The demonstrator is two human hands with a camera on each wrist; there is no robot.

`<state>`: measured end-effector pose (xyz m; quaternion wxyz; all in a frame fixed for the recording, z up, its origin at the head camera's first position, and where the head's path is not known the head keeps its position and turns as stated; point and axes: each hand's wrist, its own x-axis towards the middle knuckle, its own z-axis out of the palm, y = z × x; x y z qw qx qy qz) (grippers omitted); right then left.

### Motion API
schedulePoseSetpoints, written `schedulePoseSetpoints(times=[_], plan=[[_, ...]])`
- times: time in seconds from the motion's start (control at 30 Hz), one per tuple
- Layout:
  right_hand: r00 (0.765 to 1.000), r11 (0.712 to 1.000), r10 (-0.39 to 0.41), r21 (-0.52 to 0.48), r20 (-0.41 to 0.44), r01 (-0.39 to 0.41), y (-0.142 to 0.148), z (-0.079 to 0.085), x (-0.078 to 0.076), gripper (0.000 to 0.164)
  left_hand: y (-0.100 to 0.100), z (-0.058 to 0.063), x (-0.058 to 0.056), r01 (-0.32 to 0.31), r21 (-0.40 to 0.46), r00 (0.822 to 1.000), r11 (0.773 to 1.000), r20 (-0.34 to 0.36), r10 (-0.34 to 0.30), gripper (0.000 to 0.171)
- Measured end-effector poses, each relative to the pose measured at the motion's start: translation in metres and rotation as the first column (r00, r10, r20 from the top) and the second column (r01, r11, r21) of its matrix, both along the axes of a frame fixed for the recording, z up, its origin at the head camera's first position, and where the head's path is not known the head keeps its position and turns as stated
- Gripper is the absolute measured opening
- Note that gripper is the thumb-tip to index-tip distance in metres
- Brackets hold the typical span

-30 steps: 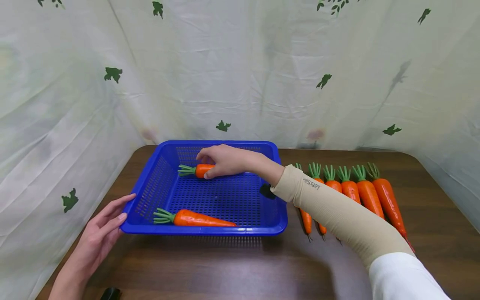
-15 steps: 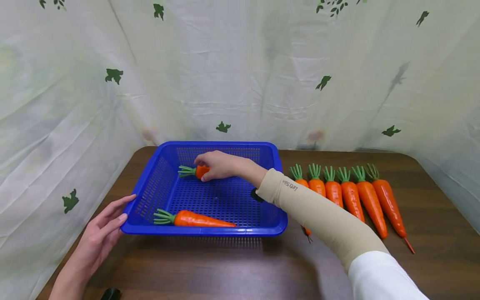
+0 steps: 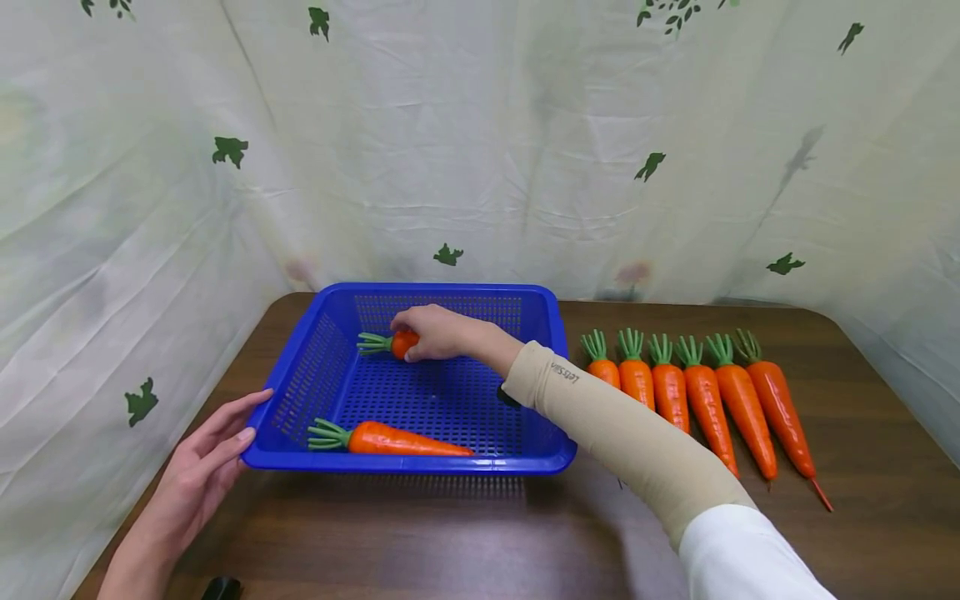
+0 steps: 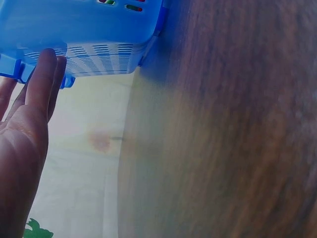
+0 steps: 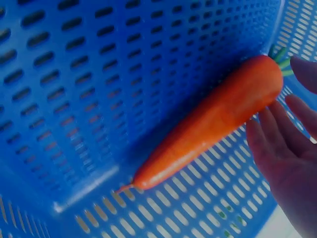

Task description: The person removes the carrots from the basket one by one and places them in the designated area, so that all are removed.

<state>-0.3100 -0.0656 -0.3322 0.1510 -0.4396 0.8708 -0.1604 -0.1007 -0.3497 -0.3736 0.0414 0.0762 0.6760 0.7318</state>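
In the head view a blue slotted basket (image 3: 420,461) stands on the table. The left hand (image 3: 191,475) touches its near left corner, thumb and fingertips right at the rim. Seen from the left wrist, straight fingers (image 4: 44,79) lie along the basket's outer wall. Inside, at the back, the right hand (image 3: 435,332) reaches over an orange carrot (image 3: 403,343) whose green stems point left. The right wrist view shows fairly straight fingers (image 5: 270,129) beside the crown of that carrot (image 5: 213,114), the thumb near its stems. Another carrot (image 3: 408,439) lies along the basket's front wall.
Several carrots (image 3: 708,408) lie side by side on the brown table (image 3: 420,542) right of the basket, stems toward the back. The right sleeve crosses over some. A pale curtain (image 3: 480,150) hangs behind and on the left. A black object (image 3: 222,588) shows at the bottom edge.
The right hand has come slightly down and toward the front over the back carrot, its forearm swinging left and uncovering more of the carrot row. The left hand and basket stay in place.
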Motion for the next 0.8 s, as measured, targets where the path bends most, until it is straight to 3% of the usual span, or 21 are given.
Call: schedulePoseSetpoints(times=[0.43, 0.57, 0.8], plan=[[0.996, 0.997, -0.042, -0.063, 0.078, 0.046, 0.002, -0.007, -0.011, 0.044, -0.002, -0.002, -0.001, 0.006, 0.004, 1.0, 1.0, -0.001, -0.006, 0.047], [0.997, 0.999, -0.021, -0.043, 0.07, 0.024, 0.002, -0.01, -0.012, 0.043, -0.003, -0.002, -0.001, 0.002, 0.0, 1.0, 1.0, 0.0, -0.002, 0.047], [0.991, 0.999, 0.034, 0.025, 0.13, -0.037, 0.005, -0.018, -0.013, 0.043, -0.001, -0.003, -0.002, 0.013, -0.001, 1.0, 1.0, -0.011, -0.013, 0.047]])
